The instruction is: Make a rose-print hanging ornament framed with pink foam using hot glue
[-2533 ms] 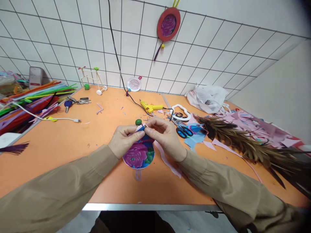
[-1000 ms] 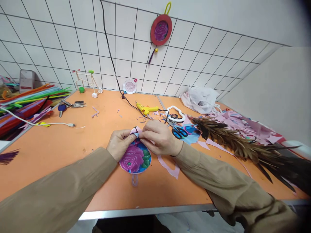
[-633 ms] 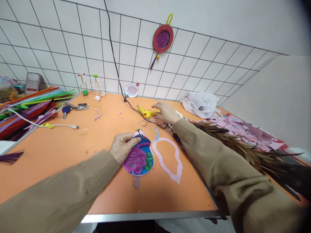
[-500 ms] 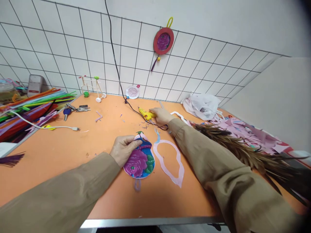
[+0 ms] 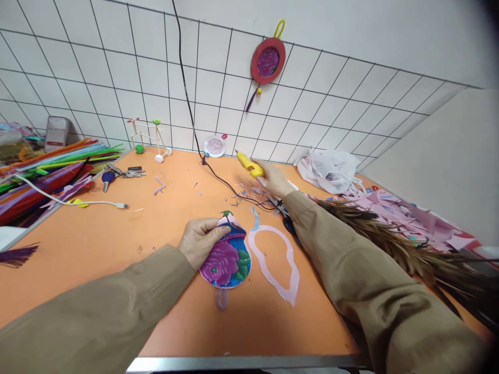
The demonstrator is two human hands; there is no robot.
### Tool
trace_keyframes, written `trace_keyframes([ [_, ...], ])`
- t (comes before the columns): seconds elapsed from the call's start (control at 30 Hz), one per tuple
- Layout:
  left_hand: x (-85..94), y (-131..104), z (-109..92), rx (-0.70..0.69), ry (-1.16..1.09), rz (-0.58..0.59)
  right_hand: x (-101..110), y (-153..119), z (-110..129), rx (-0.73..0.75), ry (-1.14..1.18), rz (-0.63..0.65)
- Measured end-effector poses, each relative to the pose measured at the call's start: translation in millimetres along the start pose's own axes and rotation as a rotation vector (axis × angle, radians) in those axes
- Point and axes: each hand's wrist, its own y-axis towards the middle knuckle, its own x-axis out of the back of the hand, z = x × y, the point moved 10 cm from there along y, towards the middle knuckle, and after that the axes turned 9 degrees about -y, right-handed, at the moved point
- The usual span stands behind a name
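My left hand [image 5: 201, 240] pinches the upper left part of a gourd-shaped floral cutout [image 5: 223, 262], blue with a purple flower and green leaves. A small purple loop [image 5: 222, 299] sticks out at the cutout's lower end. Farther back, my right hand [image 5: 275, 178] grips a yellow glue gun [image 5: 250, 164], raised off the table with its nozzle toward the wall. Right of the cutout lies a pale pink paper outline [image 5: 293, 267] with a light blue strip at its top. Scissors [image 5: 287, 221] lie partly hidden under my right forearm.
Colourful pipe cleaners [image 5: 50, 176], keys [image 5: 109, 179] and a white cable [image 5: 78, 202] lie at left. A stick tricycle model [image 5: 146, 137] stands near the wall. A black cord [image 5: 218, 179] crosses the table. At right are a plastic bag [image 5: 327, 169], brown feathers [image 5: 366, 228] and pink scraps [image 5: 401, 208].
My right hand has lifted the yellow glue gun from the table, up and slightly right. Paper bits and scissors near it show more now. My left hand keeps its hold on the cutout.
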Motion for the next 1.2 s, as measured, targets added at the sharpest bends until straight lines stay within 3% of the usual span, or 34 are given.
trace_keyframes([
  [0.13, -0.9, -3.3, -6.4, -0.001, 0.008, -0.012, 28.7, -27.1, -4.4, -0.096, 0.472, -0.140],
  [0.2, 1.2, -3.5, -6.5, -0.009, 0.003, -0.024, 37.5, -44.0, 5.1, -0.085, 0.550, -0.123],
  [0.33, 5.1, -3.2, -7.1, -0.026, 0.029, -0.049, 52.6, -77.8, 40.5, -0.023, 0.865, 0.060],
  [0.47, 4.2, -4.8, -11.1, -0.025, 0.026, -0.062, 80.0, -102.3, 79.5, 0.160, 0.756, 0.166],
  [0.63, 0.4, -6.5, -15.1, -0.030, 0.039, -0.046, 94.2, -115.0, 94.3, 0.255, 0.626, 0.192],
  [0.9, -6.2, -7.3, -25.5, -0.146, 0.052, 0.029, 94.2, -115.7, 101.9, 0.312, 0.504, 0.199],
  [1.2, -5.5, -7.8, -30.3, -0.197, 0.106, -0.003, 90.8, -124.0, 116.2, 0.517, 0.301, 0.181],
])
